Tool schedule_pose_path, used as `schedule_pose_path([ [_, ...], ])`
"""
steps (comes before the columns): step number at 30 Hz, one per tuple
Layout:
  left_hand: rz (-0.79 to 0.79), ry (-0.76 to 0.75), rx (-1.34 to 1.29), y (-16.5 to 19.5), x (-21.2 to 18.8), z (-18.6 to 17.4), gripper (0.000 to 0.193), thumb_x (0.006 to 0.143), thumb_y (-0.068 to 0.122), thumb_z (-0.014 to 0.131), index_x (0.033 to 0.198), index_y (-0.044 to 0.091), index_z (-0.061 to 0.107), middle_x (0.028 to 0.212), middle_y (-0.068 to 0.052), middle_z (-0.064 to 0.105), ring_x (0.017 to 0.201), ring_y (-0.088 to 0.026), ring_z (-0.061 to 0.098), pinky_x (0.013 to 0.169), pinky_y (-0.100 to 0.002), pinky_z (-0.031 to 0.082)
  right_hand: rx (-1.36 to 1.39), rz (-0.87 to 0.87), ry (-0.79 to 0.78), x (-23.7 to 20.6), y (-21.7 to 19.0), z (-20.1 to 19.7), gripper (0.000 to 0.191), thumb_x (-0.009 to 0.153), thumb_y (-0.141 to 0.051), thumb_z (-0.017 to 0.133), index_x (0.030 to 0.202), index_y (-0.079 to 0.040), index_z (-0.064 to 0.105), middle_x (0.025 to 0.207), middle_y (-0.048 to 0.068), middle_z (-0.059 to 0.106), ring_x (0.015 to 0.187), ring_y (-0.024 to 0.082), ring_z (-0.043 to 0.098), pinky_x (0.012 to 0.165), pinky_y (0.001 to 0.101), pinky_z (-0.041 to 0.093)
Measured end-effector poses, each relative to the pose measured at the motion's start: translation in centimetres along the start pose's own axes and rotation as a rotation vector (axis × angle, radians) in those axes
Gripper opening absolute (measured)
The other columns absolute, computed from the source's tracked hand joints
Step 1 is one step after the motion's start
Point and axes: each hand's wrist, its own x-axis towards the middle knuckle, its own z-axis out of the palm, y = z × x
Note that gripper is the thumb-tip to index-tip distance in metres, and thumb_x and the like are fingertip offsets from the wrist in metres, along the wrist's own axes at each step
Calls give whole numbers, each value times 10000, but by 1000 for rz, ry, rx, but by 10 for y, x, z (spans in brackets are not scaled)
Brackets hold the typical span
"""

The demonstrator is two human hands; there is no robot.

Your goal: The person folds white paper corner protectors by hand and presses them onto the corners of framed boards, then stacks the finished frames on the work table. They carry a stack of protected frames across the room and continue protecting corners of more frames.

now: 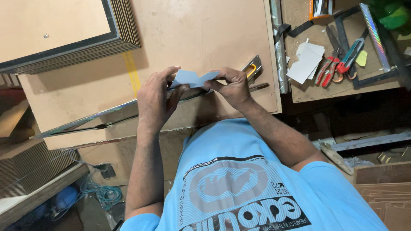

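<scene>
While both hands' fingers pinch pale paper | fibreboard bench | stacked frames | pliers

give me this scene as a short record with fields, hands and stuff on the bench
left hand: left hand pinches the left end of a pale blue folded paper piece
right hand: right hand pinches the paper's right end
below hands: long thin shiny metal strip lying across the brown fibreboard bench
top left: stack of dark-edged framed boards
right side: red-handled pliers, white paper scraps
beside right hand: metal tool with yellow insert
</scene>
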Motion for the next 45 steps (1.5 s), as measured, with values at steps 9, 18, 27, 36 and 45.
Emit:
schedule_pose_path([
  [9, 172, 34, -33, -9, -9, 5, 677, 960, 76, 823, 1439, 160, 351, 1216, -140, 634, 1032, -323, 681, 829, -440, 557, -154, -33, 11, 1, -4, 6, 124, 890, 5, 836, 971, -33, 750, 985, 37, 749, 956, 103, 711, 878, 279, 597],
  [18, -29, -70, -42, -4, -6, 4, 390, 928, 55, 834, 1229, 128, 596, 1249, -127, 494, 990, -253, 720, 787, -352, 633, -22, 17, 2, 1, -1, 7, 93, 929, -29, 812, 970, -40, 729, 992, 10, 738, 966, 72, 700, 885, 263, 599],
  [27, -40, -41, -37, 4, 1, 5, 248, 930, 108, 843, 1115, 135, 680, 1228, -100, 498, 968, -190, 728, 782, -304, 645, -44, 17, -23, 3, -2, 3, 88, 959, -56, 797, 998, -43, 719, 1007, 13, 730, 996, 73, 701, 918, 270, 602],
  [36, 90, -80, 30, 19, 8, 3, 218, 915, 83, 785, 1106, 74, 681, 1060, -95, 659, 982, -297, 661, 818, -415, 553, -154, -63, -167, 10, -13, -16, 184, 899, -61, 822, 1040, -33, 707, 1050, 27, 703, 1025, 105, 669, 925, 284, 571],
  [45, 40, -104, -15, 37, 8, 14, 234, 922, 149, 763, 1128, 82, 675, 1041, -80, 654, 956, -297, 654, 794, -428, 543, 377, 499, -564, 57, 2, -28, 207, 1051, -214, 725, 937, -43, 699, 921, -15, 641, 873, 83, 570, 789, 249, 466],
])
